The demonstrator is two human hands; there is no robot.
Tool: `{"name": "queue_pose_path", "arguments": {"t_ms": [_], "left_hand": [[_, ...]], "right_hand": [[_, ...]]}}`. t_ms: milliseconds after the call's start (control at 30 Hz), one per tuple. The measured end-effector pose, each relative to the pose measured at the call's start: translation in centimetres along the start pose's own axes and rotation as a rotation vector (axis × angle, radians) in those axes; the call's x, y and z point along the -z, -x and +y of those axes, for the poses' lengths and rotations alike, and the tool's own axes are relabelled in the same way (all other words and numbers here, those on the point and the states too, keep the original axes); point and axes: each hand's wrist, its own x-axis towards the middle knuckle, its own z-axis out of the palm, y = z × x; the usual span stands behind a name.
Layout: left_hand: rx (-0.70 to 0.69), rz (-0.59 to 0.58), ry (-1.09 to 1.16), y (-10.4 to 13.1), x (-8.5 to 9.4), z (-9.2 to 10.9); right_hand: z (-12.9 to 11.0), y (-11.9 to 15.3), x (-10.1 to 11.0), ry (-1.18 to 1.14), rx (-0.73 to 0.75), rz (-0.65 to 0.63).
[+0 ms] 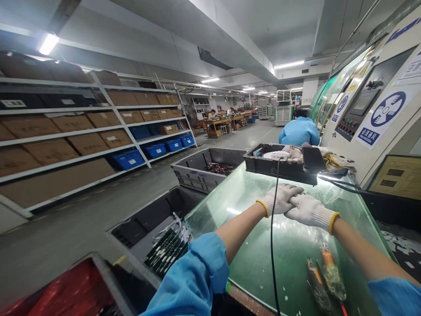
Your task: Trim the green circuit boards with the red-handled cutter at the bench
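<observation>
White gloves w/ yellow edging on both; my left hand [280, 199] & right hand [308, 210] are laid together, fingers extended & overlapping, over the green glass-topped table [243, 245]; neither pinches anything I can see; can't tell what, if anything, is under the palms; I'd judge this a pause, no part being worked; any pick-up from here'd call for parting the hands first, minding the black cable [272, 250] that runs from the far side past my left cuff to the near edge.

Nearest gear: an orange-handled tool [333, 274] & a slimmer orange tool [318, 283], side by side on the glass, near right, by my right forearm; a black tray [274, 167] sits just beyond my fingers w/ cloths [295, 153] & a dark flat device [312, 159]; left of the table, the near crate [141, 221] has green boards [167, 251], the far crate [197, 174] wires [219, 168]; person in blue [300, 131] beyond, far right.
</observation>
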Motion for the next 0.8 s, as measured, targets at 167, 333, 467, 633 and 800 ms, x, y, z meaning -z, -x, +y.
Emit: {"name": "queue_pose_path", "arguments": {"t_ms": [167,333,467,633,800], "left_hand": [[0.005,0.004,0.008,0.07,0.22,0.27],[-0.006,0.001,0.022,0.03,0.24,0.29],[-0.005,0.000,0.020,-0.03,0.20,0.17],[0.007,-0.008,0.012,0.02,0.22,0.19],[0.015,0.002,0.011,0.05,0.18,0.26]], "right_hand": [[-0.02,-0.02,0.03,0.001,-0.013,-0.002],[0.10,-0.10,-0.08,-0.008,-0.018,0.003],[0.12,-0.13,-0.10,-0.003,-0.004,0.004],[0.20,-0.17,-0.10,0.007,-0.008,-0.013],[0.34,-0.22,-0.24,0.012,0.003,0.003]]}}
